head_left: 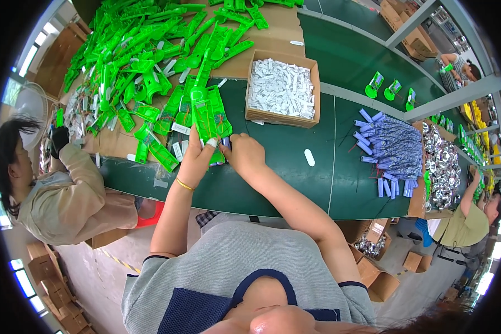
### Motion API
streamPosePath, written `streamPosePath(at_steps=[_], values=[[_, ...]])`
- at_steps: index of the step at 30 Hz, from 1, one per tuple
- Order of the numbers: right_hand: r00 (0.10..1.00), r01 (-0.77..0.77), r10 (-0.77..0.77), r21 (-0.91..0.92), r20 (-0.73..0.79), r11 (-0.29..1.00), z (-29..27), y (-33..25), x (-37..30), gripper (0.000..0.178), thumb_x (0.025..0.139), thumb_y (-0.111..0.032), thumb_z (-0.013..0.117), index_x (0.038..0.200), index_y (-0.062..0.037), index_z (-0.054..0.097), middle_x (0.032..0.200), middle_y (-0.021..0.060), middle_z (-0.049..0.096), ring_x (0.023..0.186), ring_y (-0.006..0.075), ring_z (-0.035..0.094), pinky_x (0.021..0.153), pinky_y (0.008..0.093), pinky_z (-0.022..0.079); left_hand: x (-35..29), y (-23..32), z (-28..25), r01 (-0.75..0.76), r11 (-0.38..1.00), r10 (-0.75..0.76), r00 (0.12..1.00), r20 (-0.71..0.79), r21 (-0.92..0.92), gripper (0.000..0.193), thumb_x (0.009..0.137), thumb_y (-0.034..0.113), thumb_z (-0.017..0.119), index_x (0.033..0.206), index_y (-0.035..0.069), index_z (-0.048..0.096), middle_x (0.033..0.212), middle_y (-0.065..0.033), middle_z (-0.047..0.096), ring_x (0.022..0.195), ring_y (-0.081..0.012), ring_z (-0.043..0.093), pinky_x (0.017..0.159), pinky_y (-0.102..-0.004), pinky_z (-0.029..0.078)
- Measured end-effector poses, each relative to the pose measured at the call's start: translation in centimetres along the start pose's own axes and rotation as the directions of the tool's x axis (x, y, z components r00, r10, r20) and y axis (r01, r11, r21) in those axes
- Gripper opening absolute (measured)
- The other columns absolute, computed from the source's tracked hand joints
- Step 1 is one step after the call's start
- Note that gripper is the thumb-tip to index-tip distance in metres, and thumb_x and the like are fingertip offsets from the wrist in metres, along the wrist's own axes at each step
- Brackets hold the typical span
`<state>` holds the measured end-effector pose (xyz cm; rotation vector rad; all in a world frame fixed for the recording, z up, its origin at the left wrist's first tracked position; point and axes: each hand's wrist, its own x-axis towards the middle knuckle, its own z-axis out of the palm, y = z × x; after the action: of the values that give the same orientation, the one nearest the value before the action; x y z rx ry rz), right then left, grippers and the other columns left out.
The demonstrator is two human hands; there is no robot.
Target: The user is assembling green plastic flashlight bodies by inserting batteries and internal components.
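1. The left hand (197, 156) grips the near end of a long green plastic housing (206, 114), fingers curled around its edge; a white wrap shows on one fingertip. The housing lies lengthwise on the dark green surface (284, 167), its far end pointing at the heap of green plastic parts (145, 50).
2. The right hand (244, 153) is closed in a pinch on a small blue cylindrical cell (226, 143), held right against the near end of the housing. Red wires show inside the open shell.
3. To do this step well, I judge the left hand should keep the housing flat and steady so that it cannot rock while the cell goes in.
4. The cell seems best lined up with the housing's long axis before any pressure, and the thin wires kept out from under it, as they look easy to trap.
5. The pinch hides the cell's ends, so I cannot tell which way round it sits; it is worth checking before seating it.
6. More blue cells (392, 150) lie in a pile well to the right, and a cardboard box of small white pieces (281, 89) stands just beyond the hands.
7. A co-worker in a beige sleeve (75, 189) works at the left end of the surface, well apart from the housing.
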<state>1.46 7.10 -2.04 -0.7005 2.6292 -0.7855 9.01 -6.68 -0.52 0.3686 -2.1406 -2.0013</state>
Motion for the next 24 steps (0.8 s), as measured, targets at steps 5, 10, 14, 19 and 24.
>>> streamPosePath(at_steps=[5, 10, 14, 19, 24], values=[[0.997, 0.014, -0.007, -0.095, 0.074, 0.995, -1.6, 2.0, -0.2, 0.026, 0.074, -0.022, 0.072, 0.093, -0.0032, 0.070, 0.094, 0.0177, 0.069, 0.089, 0.0379, 0.068, 0.077, 0.0468, 0.056, -0.3, 1.2, 0.0, 0.068, 0.994, -0.068, 0.998, 0.008, -0.085, 0.055, 0.098, 0.001, 0.052, 0.148, 0.006, 0.029, 0.112, -0.0059, 0.059, 0.090, -0.0137, 0.061, 0.082, -0.0291, 0.053], [0.978, -0.191, -0.020, 0.923, 0.209, 0.334, -6.2, 6.5, -1.3, 0.024, 0.085, -0.010, 0.073, 0.107, -0.0012, 0.068, 0.094, 0.0048, 0.069, 0.072, 0.0097, 0.060, 0.059, 0.0248, 0.047, 0.1, 1.4, 1.3, 0.100, 0.994, -0.096, 0.989, 0.117, -0.033, 0.055, 0.098, 0.002, 0.053, 0.147, 0.006, 0.028, 0.109, -0.0080, 0.058, 0.091, -0.0153, 0.062, 0.081, -0.0299, 0.053], [0.981, -0.080, -0.170, 0.993, 0.094, 0.087, -9.4, 4.9, -2.2, 0.026, 0.089, -0.010, 0.075, 0.113, -0.0027, 0.065, 0.091, -0.0009, 0.066, 0.073, 0.0041, 0.056, 0.059, 0.0196, 0.042, 0.6, 2.1, 3.9, 0.094, 0.996, -0.089, 0.977, 0.196, -0.013, 0.062, 0.097, 0.001, 0.054, 0.151, 0.006, 0.025, 0.108, -0.0099, 0.060, 0.094, -0.0180, 0.063, 0.082, -0.0312, 0.052], [0.971, 0.239, -0.071, 0.933, -0.228, 0.268, -9.5, 3.2, -2.1, 0.046, 0.085, 0.004, 0.075, 0.124, -0.0016, 0.051, 0.101, 0.0017, 0.058, 0.080, 0.0033, 0.057, 0.068, 0.0210, 0.052, 1.6, 2.0, 5.7, -0.125, 0.966, 0.070, 0.969, 0.238, 0.227, 0.069, 0.092, 0.000, 0.055, 0.153, 0.006, 0.024, 0.127, -0.0182, 0.058, 0.114, -0.0281, 0.061, 0.095, -0.0372, 0.049], [0.936, 0.275, 0.029, 0.784, -0.350, 0.557, -8.3, 3.5, -1.9, 0.036, 0.083, -0.002, 0.078, 0.111, -0.0019, 0.055, 0.092, 0.0035, 0.058, 0.070, 0.0049, 0.058, 0.060, 0.0209, 0.050, 1.8, 3.4, 7.0, -0.140, 0.961, 0.067, 0.954, 0.291, 0.239, 0.071, 0.090, -0.001, 0.053, 0.154, 0.005, 0.022, 0.134, -0.0221, 0.053, 0.123, -0.0317, 0.057, 0.099, -0.0387, 0.047]])
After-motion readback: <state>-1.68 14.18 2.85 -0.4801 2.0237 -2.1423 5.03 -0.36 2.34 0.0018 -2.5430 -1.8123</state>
